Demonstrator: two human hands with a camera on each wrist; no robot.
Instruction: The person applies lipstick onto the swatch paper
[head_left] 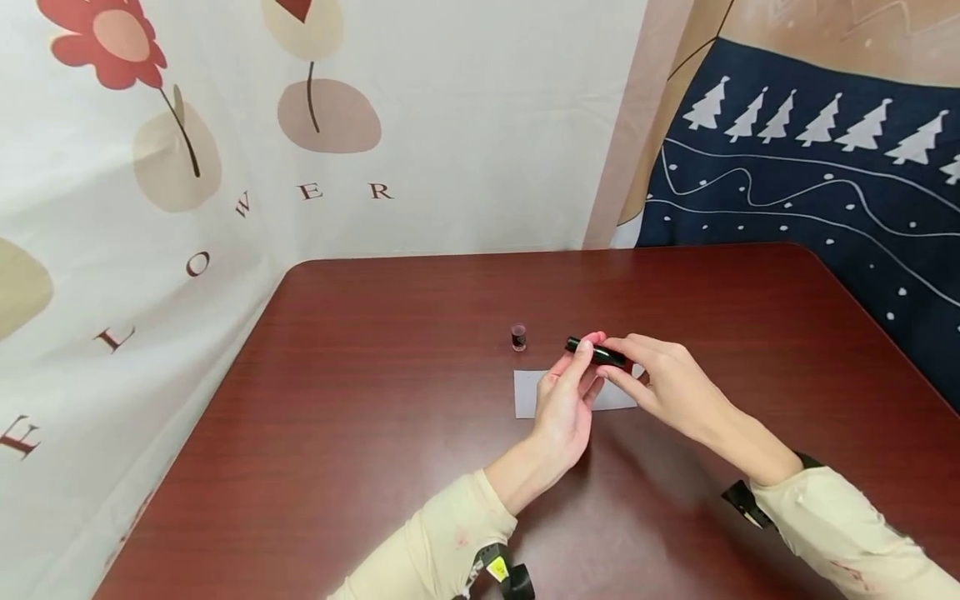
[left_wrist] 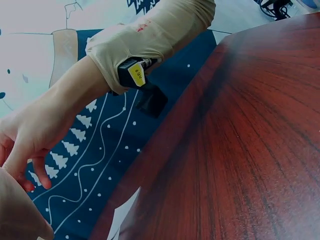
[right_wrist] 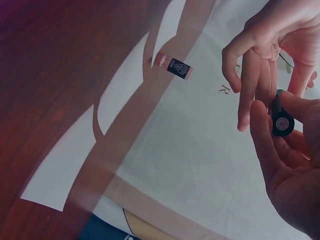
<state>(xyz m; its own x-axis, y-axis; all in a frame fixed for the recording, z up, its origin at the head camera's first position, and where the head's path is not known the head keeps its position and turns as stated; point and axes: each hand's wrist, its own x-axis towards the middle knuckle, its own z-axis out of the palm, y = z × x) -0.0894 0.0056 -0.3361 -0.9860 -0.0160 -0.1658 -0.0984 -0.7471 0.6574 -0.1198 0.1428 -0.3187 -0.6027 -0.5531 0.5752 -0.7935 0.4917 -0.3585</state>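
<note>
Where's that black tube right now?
In the head view, right of centre, the black tube is held by the left hand and right hand, with the small labelled container left of it.

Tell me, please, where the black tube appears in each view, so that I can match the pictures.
Head: the black tube is right of centre, slightly below mid-height, between the left hand and right hand.
Left wrist: not visible.
Right wrist: the black tube is toward the right, about mid-height, round end showing.
Shared landmark: the red-brown table, visible in all three.
</note>
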